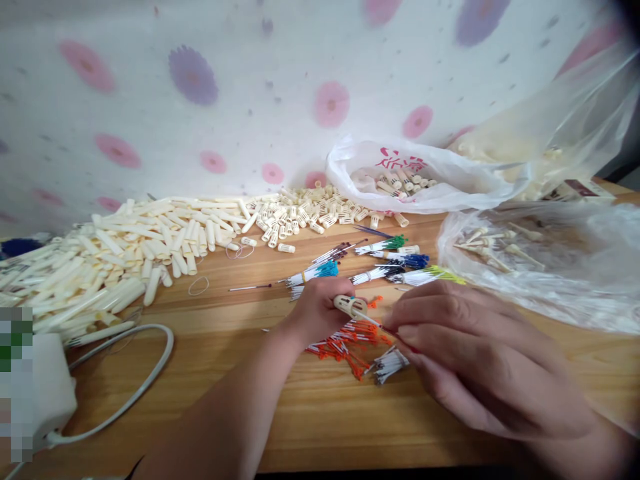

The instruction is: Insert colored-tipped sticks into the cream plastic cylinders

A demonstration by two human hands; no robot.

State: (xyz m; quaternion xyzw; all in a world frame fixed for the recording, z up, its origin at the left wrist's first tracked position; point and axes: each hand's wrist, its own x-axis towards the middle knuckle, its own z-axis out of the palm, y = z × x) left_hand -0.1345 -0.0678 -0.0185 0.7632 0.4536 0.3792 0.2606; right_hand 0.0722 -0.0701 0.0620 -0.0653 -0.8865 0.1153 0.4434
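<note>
My left hand [325, 303] is closed around a cream plastic pen sleeve [350, 305] with long slots, its open end turned to the right. Pinched between the fingers of my right hand [450, 347] is a thin pen refill [373, 321], whose white end meets the mouth of the sleeve; how deep it goes in, I cannot tell. Under both hands lie loose orange-tipped refills [340, 347] and a grey-tipped bundle [390, 365]. Just beyond are banded bundles with teal [327, 268], green [397, 243], navy [417, 260] and yellow [443, 272] tips.
Long cream barrels [165, 233] are heaped at the left, beside a pile of slotted sleeves [300, 213]. A white bag [430, 193] holds filled sleeves; another clear bag [550, 267] holds cream pieces. A white adapter [50, 387] with a looped cable sits front left.
</note>
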